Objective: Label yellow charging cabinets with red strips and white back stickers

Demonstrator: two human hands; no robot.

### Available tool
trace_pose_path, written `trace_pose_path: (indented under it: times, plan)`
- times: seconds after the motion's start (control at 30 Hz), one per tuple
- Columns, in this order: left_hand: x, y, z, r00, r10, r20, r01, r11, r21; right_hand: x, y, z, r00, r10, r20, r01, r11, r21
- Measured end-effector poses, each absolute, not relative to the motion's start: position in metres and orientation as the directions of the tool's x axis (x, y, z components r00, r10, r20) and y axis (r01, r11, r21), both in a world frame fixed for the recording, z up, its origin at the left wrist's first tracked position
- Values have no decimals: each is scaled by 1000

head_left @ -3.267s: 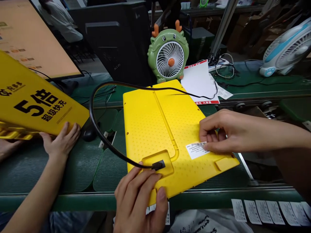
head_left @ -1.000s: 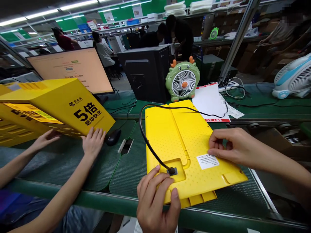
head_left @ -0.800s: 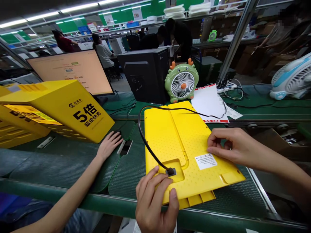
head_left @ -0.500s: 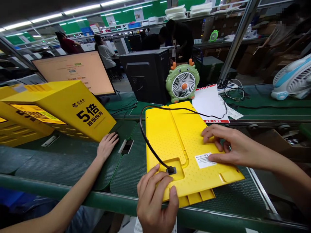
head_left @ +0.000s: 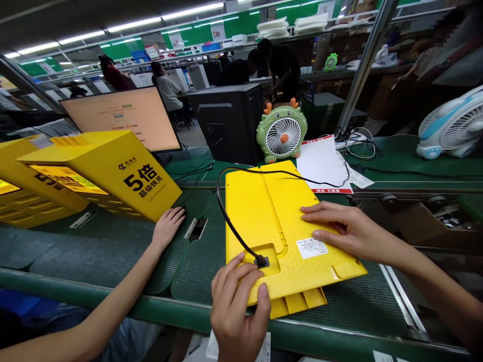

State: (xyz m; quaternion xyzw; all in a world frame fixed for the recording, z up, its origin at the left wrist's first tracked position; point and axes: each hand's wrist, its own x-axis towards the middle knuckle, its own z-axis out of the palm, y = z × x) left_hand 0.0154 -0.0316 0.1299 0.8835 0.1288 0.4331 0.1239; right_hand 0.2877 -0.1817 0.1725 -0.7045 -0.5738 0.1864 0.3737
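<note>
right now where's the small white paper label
Head view: the small white paper label lies on the yellow perforated plastic panel, toward its near right corner, beside the right hand and right of the black cable plug.

Head count on the bench [head_left: 94, 251]: hands, panel, cabinets, fans.
Three hands: the person's left hand [head_left: 237, 306] and right hand [head_left: 347, 231], plus one co-worker's hand [head_left: 166, 229] to their left. Under the person's pair, one perforated yellow panel [head_left: 264, 211] with one white label [head_left: 311, 248] and one black cable [head_left: 260, 260]. Left of the co-worker's hand, two yellow cabinets [head_left: 113, 171] [head_left: 22, 206]. Just beyond the hands, two desk fans [head_left: 282, 134] [head_left: 451, 123], one monitor [head_left: 124, 118], one computer tower [head_left: 230, 120].
</note>
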Motion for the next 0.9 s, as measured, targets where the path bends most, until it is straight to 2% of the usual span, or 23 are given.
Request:
trace_pose_path:
  times: [0.23,0.43,0.53,0.63,0.7,0.9]
  plan:
    - [19,-32,132,575,332,747,104,-936,336,294,-184,178,210,973,96,688,-77,-721]
    - [19,-32,134,589,324,740,89,-936,339,294,-179,181,255,949,187,683,-40,-729]
    - [16,-31,133,603,339,722,99,-930,355,298,-182,171,397,877,270,634,-49,-772]
    - [15,-27,131,619,322,716,97,-936,338,302,-189,152,648,682,339,553,-115,-825]
    - [15,-23,132,629,281,725,79,-951,300,304,-196,139,716,612,336,527,-158,-835]
    - [6,-12,137,714,157,682,26,-980,198,309,-219,117,743,648,168,421,-257,-870]
